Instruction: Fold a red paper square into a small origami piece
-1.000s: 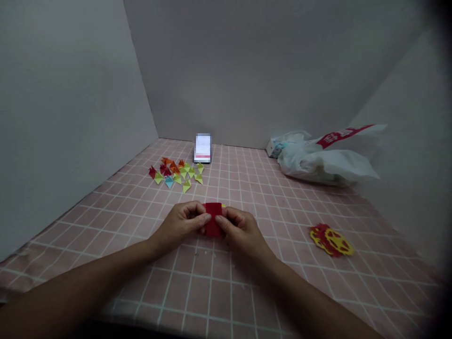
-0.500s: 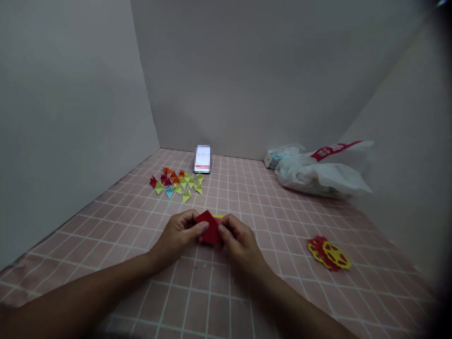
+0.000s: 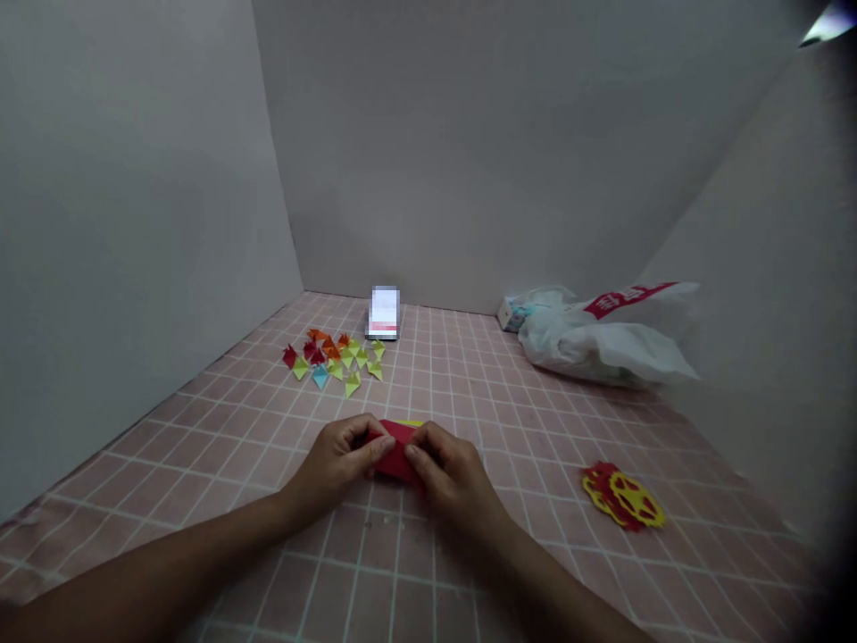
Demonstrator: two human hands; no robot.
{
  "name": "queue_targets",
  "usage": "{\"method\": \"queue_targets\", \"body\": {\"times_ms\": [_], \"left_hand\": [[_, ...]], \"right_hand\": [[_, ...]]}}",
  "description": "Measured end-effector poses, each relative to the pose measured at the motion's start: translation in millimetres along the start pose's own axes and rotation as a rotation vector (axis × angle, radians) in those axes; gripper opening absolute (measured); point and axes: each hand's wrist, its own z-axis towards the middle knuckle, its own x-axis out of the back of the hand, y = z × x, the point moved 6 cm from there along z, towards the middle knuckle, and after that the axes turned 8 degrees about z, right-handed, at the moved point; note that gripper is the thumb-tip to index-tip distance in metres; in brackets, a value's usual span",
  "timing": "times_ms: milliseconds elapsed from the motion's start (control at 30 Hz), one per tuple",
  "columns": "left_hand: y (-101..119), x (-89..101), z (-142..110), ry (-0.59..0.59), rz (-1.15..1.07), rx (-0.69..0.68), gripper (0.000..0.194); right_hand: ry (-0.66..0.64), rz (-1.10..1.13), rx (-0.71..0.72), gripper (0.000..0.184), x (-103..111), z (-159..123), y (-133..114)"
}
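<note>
A piece of red paper (image 3: 396,457) is held between my two hands, low over the table's middle. My left hand (image 3: 348,460) pinches its left side, thumb on top. On the right side, my right hand (image 3: 445,464) grips the paper between thumb and bent fingers. Part of the paper is hidden behind my fingers, so its exact folds are unclear. Just behind it shows a strip of yellow (image 3: 410,422), mostly covered by the red paper and my right hand.
Several small folded paper pieces (image 3: 353,384) in yellow, red, orange and blue lie at the back left. A phone (image 3: 384,313) stands behind them. Red and yellow cut-out shapes (image 3: 629,500) are piled at the right. A white plastic bag (image 3: 589,344) lies by the back wall beside a box (image 3: 512,314).
The red paper has tilted and now looks flatter, its upper corner no longer pointing up. My fingertips have drawn closer together on it. The whole view has shifted slightly.
</note>
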Motion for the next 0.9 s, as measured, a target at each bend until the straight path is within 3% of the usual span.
{"method": "queue_targets", "body": {"times_ms": [167, 300, 667, 900], "left_hand": [[4, 2.1, -2, 0.032, 0.036, -0.03, 0.027], [10, 3.5, -4, 0.053, 0.104, -0.076, 0.025], [22, 0.6, -7, -0.004, 0.161, -0.119, 0.028], [17, 6.2, -7, 0.083, 0.29, -0.141, 0.029]], "right_hand": [[-0.02, 0.191, -0.081, 0.021, -6, -1, 13], [0.051, 0.332, -0.114, 0.018, -4, -3, 15], [0.052, 0.242, -0.085, 0.016, 1, -3, 6], [0.055, 0.227, -0.08, 0.017, 0, 0, 9]]}}
